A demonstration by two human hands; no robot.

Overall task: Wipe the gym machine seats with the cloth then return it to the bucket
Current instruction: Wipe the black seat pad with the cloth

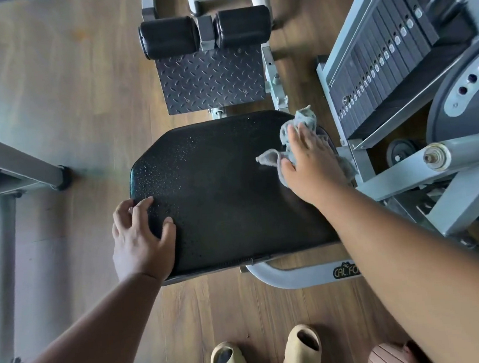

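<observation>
the bucket was nowhere in the head view, and the far right edge of the black seat was hidden under the right hand and the grey cloth. much of the cloth lay beneath that hand, so only its bunched top, a corner poking out to the left and a strip by the wrist showed. the right hand lay palm down, fingers spread flat, pressing the cloth onto the seat's far right part rather than closing round it. the left hand rested on the seat's near left corner, fingers curled loosely over the edge, holding nothing loose. fine specks or droplets dotted the left half of the seat; which they were could not be made out.

beyond the seat stood a diamond-tread footplate and two black roller pads. to the right a weight stack ran up at a slant, close beside the cloth, with a grey frame under it. a label on the curved base bar was cut off by the right forearm, reading only "cal fo". another machine's legs crossed the left edge. two tan slippers stood on the wooden floor, cropped by the bottom edge.
</observation>
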